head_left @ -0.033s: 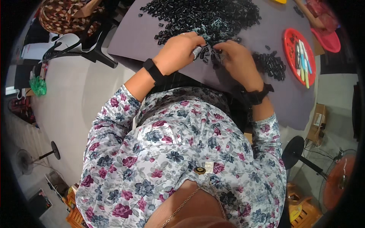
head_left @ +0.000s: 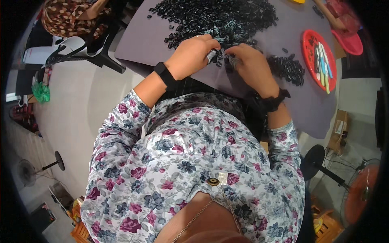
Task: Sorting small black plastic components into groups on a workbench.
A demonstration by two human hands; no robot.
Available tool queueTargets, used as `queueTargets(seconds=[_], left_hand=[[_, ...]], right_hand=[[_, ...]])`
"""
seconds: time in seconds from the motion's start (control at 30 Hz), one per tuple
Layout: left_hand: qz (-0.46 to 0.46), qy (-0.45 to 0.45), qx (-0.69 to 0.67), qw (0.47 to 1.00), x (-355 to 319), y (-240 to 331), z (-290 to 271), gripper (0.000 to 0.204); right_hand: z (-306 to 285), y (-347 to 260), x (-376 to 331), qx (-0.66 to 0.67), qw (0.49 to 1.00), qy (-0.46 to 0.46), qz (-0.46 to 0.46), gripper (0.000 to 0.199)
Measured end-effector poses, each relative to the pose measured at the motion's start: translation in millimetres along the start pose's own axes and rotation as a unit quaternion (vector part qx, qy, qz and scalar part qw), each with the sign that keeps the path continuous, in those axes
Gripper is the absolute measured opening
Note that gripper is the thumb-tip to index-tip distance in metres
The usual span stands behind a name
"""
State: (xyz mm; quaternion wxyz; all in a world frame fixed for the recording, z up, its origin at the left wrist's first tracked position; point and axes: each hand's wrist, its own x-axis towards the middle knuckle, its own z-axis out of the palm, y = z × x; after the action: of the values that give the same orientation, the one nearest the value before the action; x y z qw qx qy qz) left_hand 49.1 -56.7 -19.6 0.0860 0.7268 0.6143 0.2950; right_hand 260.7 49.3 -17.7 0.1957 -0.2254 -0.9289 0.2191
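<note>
Person leaned over the grey table [head_left: 162, 38]. Left hand [head_left: 193, 54] was clenched around a small pale bundle [head_left: 211, 55] at the near edge of the big heap of black pieces [head_left: 219, 16]. Right hand [head_left: 251, 65], just beside the left, pinched a small dark piece [head_left: 231, 60]. A smaller pile of black pieces [head_left: 288, 69] lay right of that hand, between it and a red tray [head_left: 308, 60] holding coloured sticks. Black wristbands on both wrists.

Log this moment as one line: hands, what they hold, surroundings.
left hand: closed on small grey piece | right hand: pinching small black part | black parts pile ahead | red tray right
</note>
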Motion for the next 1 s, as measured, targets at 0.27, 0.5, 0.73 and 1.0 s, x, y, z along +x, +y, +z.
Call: queueTargets(seconds=[0.27,0.5,0.73,1.0], left_hand=[[-0.005,-0.037,0.095,0.995,8.0,-5.5,-2.7,0.034],[0.035,-0.061,0.084,0.994,14.9,5.9,6.0,0.030],[0.041,-0.072,0.072,0.994,20.1,8.9,-2.1,0.037],[-0.015,-0.031,0.134,0.990,23.0,-15.9,-4.5,0.027]], right_hand=[[-4.4,2.6,-11.0,0.060,0.998,-0.003,0.027,0.025],[-7.3,1.0,-19.1,0.109,0.992,0.007,0.059,0.028],[-2.7,2.6,-23.5,0.135,0.988,0.014,0.069,0.027],[-1.3,1.0,-30.7,0.144,0.986,0.020,0.077,0.024]])
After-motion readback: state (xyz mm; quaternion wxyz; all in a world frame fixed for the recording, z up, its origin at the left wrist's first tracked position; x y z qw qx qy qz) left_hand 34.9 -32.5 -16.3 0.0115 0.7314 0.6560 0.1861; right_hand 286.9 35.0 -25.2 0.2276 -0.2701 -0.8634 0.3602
